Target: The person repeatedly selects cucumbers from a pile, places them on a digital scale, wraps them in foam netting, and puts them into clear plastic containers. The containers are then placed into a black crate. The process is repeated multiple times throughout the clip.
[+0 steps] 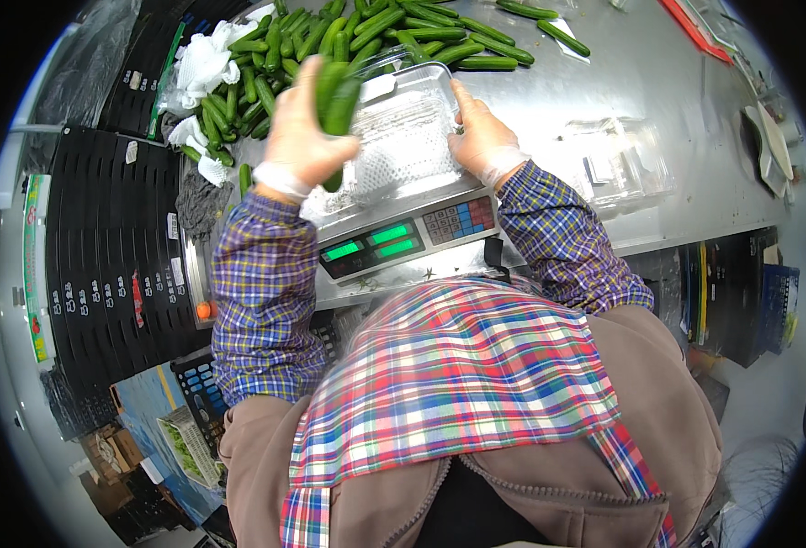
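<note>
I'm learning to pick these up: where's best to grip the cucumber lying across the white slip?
Grip the cucumber round its middle, probably from above or the right: it lies slim and flat, apart from the pile leftward.

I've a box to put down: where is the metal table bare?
The metal table is bare between the cucumbers and red-edged object, beyond the clear containers, and just right of those. Crowded: far left, under cucumbers and white fabric; middle, with scale and clear tray.

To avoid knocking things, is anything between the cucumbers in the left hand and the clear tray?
Nothing visible does. The cucumbers in the left hand are at the left side of the tray, and the right hand is at its opposite edge, out of the way.
</note>
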`<state>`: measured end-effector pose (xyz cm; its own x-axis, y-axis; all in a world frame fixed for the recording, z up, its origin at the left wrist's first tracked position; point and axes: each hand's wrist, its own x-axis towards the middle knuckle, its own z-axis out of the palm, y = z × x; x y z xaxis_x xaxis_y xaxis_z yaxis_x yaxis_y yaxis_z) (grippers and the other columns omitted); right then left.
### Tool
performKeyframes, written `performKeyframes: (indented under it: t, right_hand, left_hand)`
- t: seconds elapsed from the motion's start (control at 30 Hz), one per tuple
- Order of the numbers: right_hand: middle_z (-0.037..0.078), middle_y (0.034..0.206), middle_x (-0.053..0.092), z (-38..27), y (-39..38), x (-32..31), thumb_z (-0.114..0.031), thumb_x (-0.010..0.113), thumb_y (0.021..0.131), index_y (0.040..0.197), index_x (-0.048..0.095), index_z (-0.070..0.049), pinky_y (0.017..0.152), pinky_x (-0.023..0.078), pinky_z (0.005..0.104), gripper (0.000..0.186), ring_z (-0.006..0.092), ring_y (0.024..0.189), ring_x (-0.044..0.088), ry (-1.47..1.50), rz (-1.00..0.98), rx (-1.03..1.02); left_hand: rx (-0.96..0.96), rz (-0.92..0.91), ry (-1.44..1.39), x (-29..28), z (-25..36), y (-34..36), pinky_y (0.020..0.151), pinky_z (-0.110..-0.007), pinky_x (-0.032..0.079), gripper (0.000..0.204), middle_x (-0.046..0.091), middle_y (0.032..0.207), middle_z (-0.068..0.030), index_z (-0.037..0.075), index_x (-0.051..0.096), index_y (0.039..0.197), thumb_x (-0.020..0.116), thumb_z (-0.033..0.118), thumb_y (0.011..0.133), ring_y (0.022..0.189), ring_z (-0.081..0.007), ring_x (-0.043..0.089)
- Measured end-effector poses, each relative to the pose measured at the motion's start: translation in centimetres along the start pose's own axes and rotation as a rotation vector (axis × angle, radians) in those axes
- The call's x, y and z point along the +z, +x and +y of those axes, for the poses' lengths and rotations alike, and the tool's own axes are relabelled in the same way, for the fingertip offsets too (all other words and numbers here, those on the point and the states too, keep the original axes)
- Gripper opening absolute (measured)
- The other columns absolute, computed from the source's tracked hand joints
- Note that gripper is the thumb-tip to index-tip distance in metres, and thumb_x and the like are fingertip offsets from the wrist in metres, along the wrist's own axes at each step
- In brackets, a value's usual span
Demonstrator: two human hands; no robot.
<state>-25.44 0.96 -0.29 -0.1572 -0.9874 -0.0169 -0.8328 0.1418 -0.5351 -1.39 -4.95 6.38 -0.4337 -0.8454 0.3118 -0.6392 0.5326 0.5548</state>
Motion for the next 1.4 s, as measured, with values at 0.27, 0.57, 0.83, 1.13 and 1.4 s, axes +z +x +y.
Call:
performKeyframes:
  t: [0.27,0.57,0.83,1.13,1.4]
  right_hand:
    - [0.014,0.111,0.062,2.6,-0.5,-0.8,-0.023,0.056,0.083,0.132,0.048,-0.009,0.09,0.046,0.0363,0.051,0.0309,0.101,0.06,0.26,-0.04,0.008]
    - [0.015,0.106,0.065,2.8,-1.1,-0.1,-0.027,0.055,0.086,0.128,0.052,-0.002,0.089,0.046,0.034,0.049,0.0289,0.098,0.062,0.371,-0.089,-0.009]
    - [0.016,0.102,0.065,2.8,-1.7,-2.3,-0.026,0.057,0.088,0.127,0.051,-0.001,0.084,0.048,0.0322,0.047,0.0268,0.091,0.063,0.426,-0.109,0.031]
    - [0.012,0.094,0.067,3.3,-2.2,-2.7,-0.031,0.064,0.087,0.119,0.058,0.0,0.062,0.05,0.0252,0.045,0.0132,0.071,0.062,0.51,-0.325,0.198]
    - [0.002,0.08,0.06,2.7,-2.9,-3.8,-0.015,0.062,0.086,0.124,0.047,0.001,0.051,0.042,0.0188,0.044,0.0075,0.06,0.055,0.62,-0.524,0.247]
  left_hand:
    - [0.235,-0.521,0.276,6.0,1.5,-1.4,0.105,-0.044,0.034,0.074,0.036,0.14,-0.0249,0.015,0.044,0.137,0.073,0.035,0.072,0.127,-0.0434,0.037]
    - [-0.731,0.079,-0.526,5.1,-7.7,-1.9,0.082,-0.032,0.049,0.049,0.059,0.122,-0.0133,0.002,0.049,0.128,0.051,0.037,0.094,0.097,-0.0209,0.059]
    - [-0.681,0.227,-1.122,6.1,-5.7,0.2,0.098,-0.045,0.036,0.061,0.056,0.123,-0.0184,0.0,0.04,0.132,0.032,0.05,0.098,0.111,-0.0281,0.052]
    - [-0.316,0.064,-0.307,5.8,-3.4,-10.4,0.071,-0.03,0.05,0.058,0.06,0.103,-0.0111,0.002,0.044,0.132,0.07,0.018,0.082,0.084,-0.0188,0.061]
    - [-0.832,-0.276,-1.013,5.3,-2.0,-11.1,0.055,-0.023,0.048,0.066,0.065,0.092,-0.0143,-0.009,0.022,0.141,0.058,0.013,0.09,0.067,-0.0123,0.058]
